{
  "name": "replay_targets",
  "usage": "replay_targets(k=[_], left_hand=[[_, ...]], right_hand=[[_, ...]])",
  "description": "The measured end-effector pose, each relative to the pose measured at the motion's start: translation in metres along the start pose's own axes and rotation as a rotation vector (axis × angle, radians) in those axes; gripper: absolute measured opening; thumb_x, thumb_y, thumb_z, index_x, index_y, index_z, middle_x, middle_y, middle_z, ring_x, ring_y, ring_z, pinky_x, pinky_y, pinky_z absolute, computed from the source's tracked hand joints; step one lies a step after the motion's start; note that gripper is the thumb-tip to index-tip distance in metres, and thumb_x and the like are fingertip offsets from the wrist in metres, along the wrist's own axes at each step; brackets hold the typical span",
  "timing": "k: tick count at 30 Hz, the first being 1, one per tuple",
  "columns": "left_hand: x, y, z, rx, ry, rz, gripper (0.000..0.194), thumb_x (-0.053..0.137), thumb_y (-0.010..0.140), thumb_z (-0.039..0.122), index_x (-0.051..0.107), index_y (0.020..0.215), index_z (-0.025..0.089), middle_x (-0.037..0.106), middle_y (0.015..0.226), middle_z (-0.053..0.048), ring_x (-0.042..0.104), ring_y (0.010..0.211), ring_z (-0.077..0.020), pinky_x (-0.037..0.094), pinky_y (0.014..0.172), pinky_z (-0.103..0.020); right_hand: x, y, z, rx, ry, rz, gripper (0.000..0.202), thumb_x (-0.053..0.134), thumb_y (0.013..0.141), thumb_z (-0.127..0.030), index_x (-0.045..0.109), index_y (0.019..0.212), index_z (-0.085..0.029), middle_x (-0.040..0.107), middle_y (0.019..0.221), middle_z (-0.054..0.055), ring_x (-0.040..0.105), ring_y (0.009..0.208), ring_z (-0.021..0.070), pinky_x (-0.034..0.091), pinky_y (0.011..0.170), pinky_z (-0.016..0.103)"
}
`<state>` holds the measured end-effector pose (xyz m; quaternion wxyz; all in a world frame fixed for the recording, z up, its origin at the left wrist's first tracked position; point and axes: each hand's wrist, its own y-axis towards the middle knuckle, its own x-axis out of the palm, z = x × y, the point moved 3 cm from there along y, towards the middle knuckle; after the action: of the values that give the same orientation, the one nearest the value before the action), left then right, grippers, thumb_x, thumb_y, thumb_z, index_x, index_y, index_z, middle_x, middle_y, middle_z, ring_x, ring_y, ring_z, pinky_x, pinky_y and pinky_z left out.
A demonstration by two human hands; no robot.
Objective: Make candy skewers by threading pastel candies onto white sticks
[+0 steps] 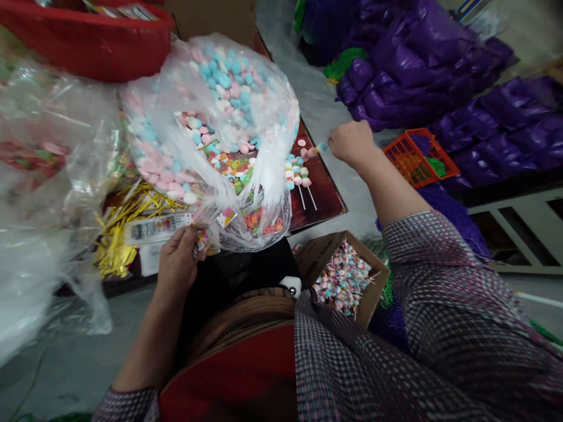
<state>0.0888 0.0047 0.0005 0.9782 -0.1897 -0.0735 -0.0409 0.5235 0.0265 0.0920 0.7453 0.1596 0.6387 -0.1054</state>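
My right hand [354, 142] is closed beyond the table's right edge, gripping a candy skewer [313, 151] whose pink, yellow and blue pieces point left. Its stick is hidden in my fingers. My left hand [179, 255] pinches a small clear printed wrapper [203, 239] at the table's front edge. Between the hands lies a large clear plastic bag [275, 155] holding pink, white and blue marshmallows [229, 76] and colourful ring-shaped gummies [259, 220]. Finished-looking marshmallow skewers [298, 173] with white sticks lie on the dark red table [323, 199] beside the bag.
Gold twist ties [116, 249] and a stack of flat printed wrappers [153, 227] lie left. A red basin [88, 44] stands behind. Below right is a cardboard box [323, 252] of wrapped skewers; beyond are an orange basket [402, 158] and purple bags [409, 64].
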Motion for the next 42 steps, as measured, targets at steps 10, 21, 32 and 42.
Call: replay_targets(k=[10, 21, 32, 42], left_hand=[[0.002, 0.005, 0.0, 0.36, 0.513, -0.167, 0.025, 0.074, 0.078, 0.045, 0.081, 0.087, 0.023, 0.075, 0.081, -0.003, 0.062, 0.068, -0.0145, 0.049, 0.062, -0.025], [0.041, -0.023, 0.014, 0.496, 0.291, -0.294, 0.058, 0.055, 0.094, 0.065, 0.071, 0.129, 0.022, 0.079, 0.115, -0.007, 0.072, 0.106, -0.0184, 0.056, 0.093, -0.034], [0.024, -0.026, 0.021, 0.575, 0.333, -0.26, 0.052, 0.054, 0.095, 0.063, 0.08, 0.107, 0.019, 0.082, 0.102, -0.006, 0.073, 0.096, -0.0166, 0.057, 0.09, -0.033], [0.033, -0.029, -0.009, 0.351, 0.019, -0.109, 0.056, 0.04, 0.099, 0.068, 0.064, 0.129, 0.028, 0.078, 0.109, -0.008, 0.068, 0.071, -0.013, 0.048, 0.053, -0.028]], right_hand=[[0.013, -0.087, 0.016, 0.349, 0.997, 0.223, 0.011, 0.065, 0.076, -0.024, 0.069, 0.066, -0.021, 0.055, 0.056, -0.003, 0.049, 0.056, 0.0124, 0.042, 0.061, 0.03], [0.034, -0.198, -0.122, 0.212, 1.449, 0.084, 0.017, 0.079, 0.072, -0.043, 0.081, 0.084, -0.03, 0.078, 0.083, 0.0, 0.068, 0.074, 0.0191, 0.058, 0.076, 0.039], [-0.004, -0.222, -0.147, -0.054, 1.116, 0.143, 0.012, 0.068, 0.085, -0.036, 0.079, 0.084, -0.04, 0.075, 0.078, -0.001, 0.068, 0.07, 0.0218, 0.058, 0.073, 0.044], [0.011, -0.246, -0.177, 0.074, 1.235, 0.163, 0.016, 0.065, 0.088, -0.038, 0.08, 0.094, -0.036, 0.08, 0.094, 0.001, 0.075, 0.087, 0.0244, 0.061, 0.086, 0.048]])
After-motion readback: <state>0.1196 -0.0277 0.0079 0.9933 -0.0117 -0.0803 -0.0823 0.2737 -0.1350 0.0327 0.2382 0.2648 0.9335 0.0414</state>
